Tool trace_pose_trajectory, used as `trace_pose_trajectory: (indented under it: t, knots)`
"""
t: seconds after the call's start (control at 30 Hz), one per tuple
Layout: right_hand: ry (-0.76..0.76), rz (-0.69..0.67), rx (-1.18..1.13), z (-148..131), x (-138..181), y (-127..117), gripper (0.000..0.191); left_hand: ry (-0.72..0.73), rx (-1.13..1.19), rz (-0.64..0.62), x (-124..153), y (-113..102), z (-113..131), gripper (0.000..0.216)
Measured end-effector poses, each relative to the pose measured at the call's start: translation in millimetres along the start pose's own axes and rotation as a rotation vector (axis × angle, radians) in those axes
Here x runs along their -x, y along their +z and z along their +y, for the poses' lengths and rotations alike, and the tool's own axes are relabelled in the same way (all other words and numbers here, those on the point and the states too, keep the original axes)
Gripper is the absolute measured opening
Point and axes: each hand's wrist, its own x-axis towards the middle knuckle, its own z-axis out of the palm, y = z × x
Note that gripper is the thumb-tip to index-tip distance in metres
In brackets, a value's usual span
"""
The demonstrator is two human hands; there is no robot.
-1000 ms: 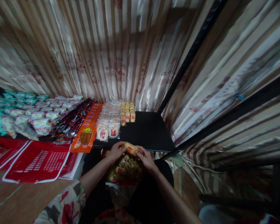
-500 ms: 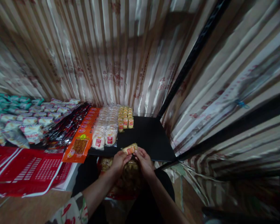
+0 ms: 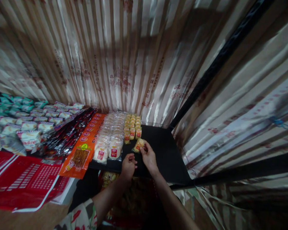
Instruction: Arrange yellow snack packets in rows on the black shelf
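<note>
My right hand [image 3: 148,158] pinches a small yellow wrapped snack cake [image 3: 139,145] with an orange label, held over the black shelf [image 3: 163,147]. Just in front of it are rows of matching yellow snack cakes [image 3: 132,127] near the back of the shelf. My left hand [image 3: 129,166] hovers at the shelf's front edge, apart from the cake, its fingers curled in with nothing visible in them. Below my forearms, partly hidden, a container holds more yellow packets [image 3: 109,178].
White wrapped crackers [image 3: 114,140], an orange snack bag [image 3: 80,153], dark red packets [image 3: 69,131] and white-and-green packets [image 3: 31,124] line the left. A red bag [image 3: 26,182] stands below them. Black metal posts [image 3: 213,70] and a striped curtain [image 3: 134,57] border the shelf.
My left hand has let go of the snack cake and stays near the front edge. My right hand has carried the cake forward, toward the yellow rows. The view has shifted slightly.
</note>
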Motion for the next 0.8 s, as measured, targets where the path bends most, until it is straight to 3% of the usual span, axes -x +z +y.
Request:
trace_pose_trajectory:
  t: [0.13,0.4,0.8]
  knots:
    - [-0.112,0.021,0.285,3,-26,12,0.038,0.135,-0.116,-0.012,-18,4,0,0.033]
    - [-0.169,0.008,0.419,3,-45,35,0.039,0.436,-0.396,0.107,-43,2,8,0.045]
    - [-0.159,0.148,0.328,11,-38,56,0.036,0.531,-0.494,0.047,-55,0,4,0.063]
